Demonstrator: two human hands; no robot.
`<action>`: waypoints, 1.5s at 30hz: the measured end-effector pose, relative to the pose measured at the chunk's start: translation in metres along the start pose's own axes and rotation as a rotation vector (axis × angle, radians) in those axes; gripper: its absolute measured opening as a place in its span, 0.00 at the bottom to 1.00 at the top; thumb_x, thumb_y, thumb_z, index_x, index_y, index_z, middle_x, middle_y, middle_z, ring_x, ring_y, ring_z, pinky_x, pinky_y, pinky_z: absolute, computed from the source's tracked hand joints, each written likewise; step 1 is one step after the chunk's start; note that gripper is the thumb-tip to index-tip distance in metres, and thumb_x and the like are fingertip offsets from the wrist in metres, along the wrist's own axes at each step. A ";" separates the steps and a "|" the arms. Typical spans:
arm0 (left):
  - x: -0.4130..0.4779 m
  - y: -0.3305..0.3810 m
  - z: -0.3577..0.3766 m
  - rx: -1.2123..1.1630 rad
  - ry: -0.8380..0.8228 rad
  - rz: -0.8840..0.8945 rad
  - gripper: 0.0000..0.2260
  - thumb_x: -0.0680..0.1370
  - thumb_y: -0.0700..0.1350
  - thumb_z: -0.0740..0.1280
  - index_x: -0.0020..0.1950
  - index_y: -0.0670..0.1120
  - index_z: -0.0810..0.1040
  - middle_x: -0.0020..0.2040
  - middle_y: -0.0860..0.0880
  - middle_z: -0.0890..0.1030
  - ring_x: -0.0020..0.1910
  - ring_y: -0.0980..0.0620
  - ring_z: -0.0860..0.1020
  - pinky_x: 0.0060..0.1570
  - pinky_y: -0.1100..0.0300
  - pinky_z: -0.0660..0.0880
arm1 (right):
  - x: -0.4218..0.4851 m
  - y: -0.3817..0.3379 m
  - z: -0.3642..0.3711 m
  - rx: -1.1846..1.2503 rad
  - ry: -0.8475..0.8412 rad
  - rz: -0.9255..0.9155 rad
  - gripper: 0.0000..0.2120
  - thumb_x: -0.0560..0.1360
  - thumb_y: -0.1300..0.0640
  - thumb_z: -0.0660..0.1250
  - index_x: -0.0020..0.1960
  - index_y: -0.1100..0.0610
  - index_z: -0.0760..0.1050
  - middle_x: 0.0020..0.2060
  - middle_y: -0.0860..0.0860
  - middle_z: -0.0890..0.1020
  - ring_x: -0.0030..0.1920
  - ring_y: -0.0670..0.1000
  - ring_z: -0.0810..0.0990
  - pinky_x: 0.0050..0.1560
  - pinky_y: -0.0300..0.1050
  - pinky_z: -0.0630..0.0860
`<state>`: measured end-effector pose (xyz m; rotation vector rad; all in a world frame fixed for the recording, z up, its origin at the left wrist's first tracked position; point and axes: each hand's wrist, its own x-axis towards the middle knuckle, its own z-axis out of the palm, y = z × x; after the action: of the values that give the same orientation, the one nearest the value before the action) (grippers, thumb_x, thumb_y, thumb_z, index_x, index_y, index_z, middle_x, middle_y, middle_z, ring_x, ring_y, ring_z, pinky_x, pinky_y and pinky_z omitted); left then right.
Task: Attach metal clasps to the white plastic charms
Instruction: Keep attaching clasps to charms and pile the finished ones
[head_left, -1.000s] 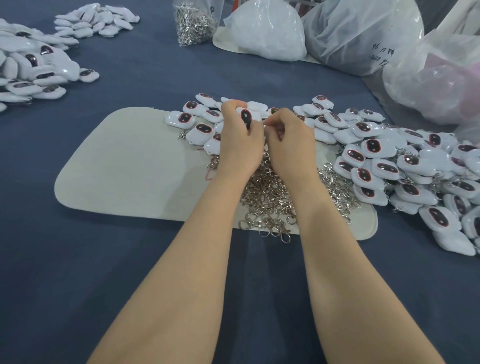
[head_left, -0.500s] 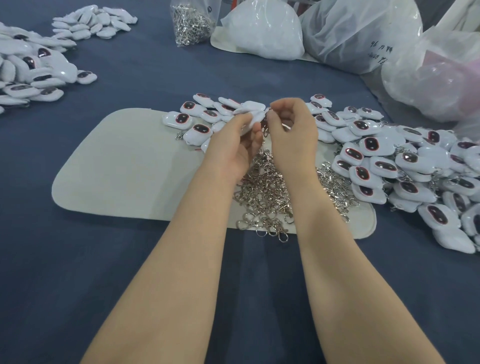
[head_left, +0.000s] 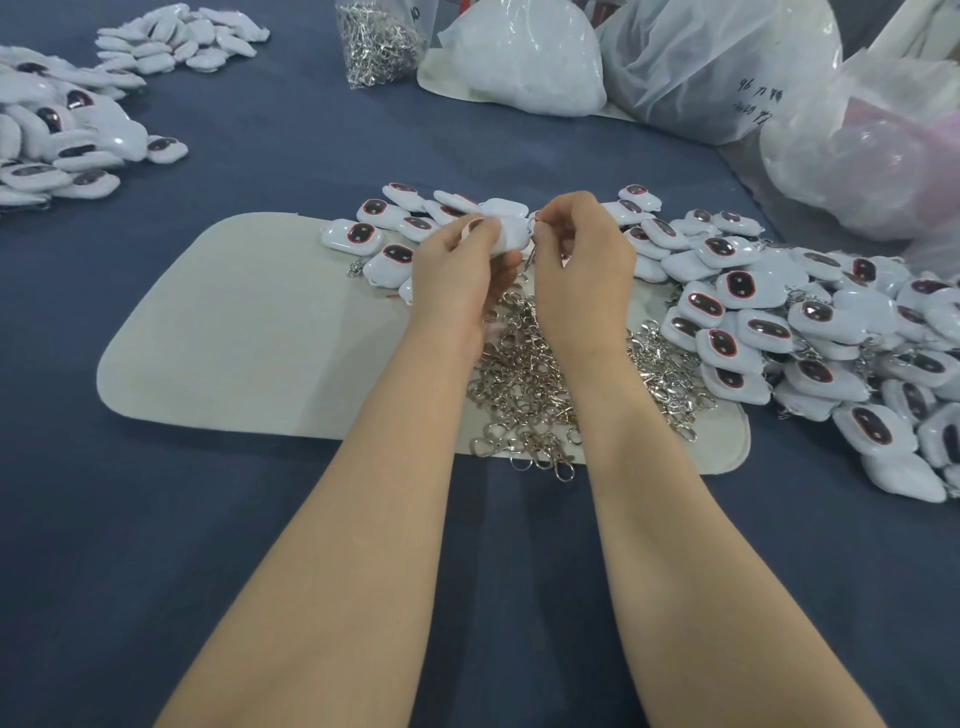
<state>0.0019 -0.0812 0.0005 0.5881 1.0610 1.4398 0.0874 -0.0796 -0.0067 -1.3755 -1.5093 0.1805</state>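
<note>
Two hands join a clasp to a white charm above the mat.

Head view: the left hand (head_left: 462, 270) has its fingers curled round a white charm (head_left: 506, 236), held just above the pale mat (head_left: 249, 332). The right hand (head_left: 582, 265) pinches a metal clasp (head_left: 531, 244) at the charm's right end, and the two hands nearly touch. Below the wrists a heap of loose clasps (head_left: 524, 384) lies on the mat's near right part. More charms (head_left: 805, 332) spread to the right over the blue tablecloth (head_left: 156, 519), with others at far left (head_left: 57, 140). A clear bag of clasps (head_left: 379, 41) and plastic bags (head_left: 717, 57) stand at the far edge.
</note>
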 end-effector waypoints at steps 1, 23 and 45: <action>-0.001 0.000 0.000 0.081 0.008 0.032 0.05 0.79 0.42 0.62 0.53 0.47 0.76 0.35 0.50 0.79 0.26 0.60 0.76 0.33 0.62 0.74 | 0.000 0.000 0.000 -0.007 -0.005 0.005 0.05 0.76 0.66 0.61 0.48 0.62 0.75 0.43 0.54 0.80 0.45 0.53 0.75 0.48 0.46 0.72; 0.002 0.001 0.000 0.028 -0.012 0.193 0.07 0.80 0.39 0.61 0.58 0.44 0.73 0.41 0.46 0.77 0.30 0.55 0.77 0.38 0.62 0.78 | 0.001 0.001 0.004 0.162 -0.126 0.197 0.05 0.77 0.63 0.63 0.49 0.54 0.74 0.40 0.41 0.77 0.44 0.41 0.75 0.45 0.26 0.69; 0.002 0.004 -0.002 -0.098 -0.015 -0.002 0.09 0.80 0.41 0.61 0.60 0.48 0.74 0.41 0.49 0.78 0.27 0.57 0.74 0.31 0.66 0.73 | -0.001 -0.001 0.003 0.033 -0.009 0.063 0.04 0.77 0.61 0.64 0.46 0.60 0.77 0.38 0.49 0.80 0.41 0.50 0.77 0.47 0.43 0.73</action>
<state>-0.0020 -0.0796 0.0023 0.5265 0.9730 1.4741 0.0849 -0.0795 -0.0082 -1.3983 -1.4650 0.2505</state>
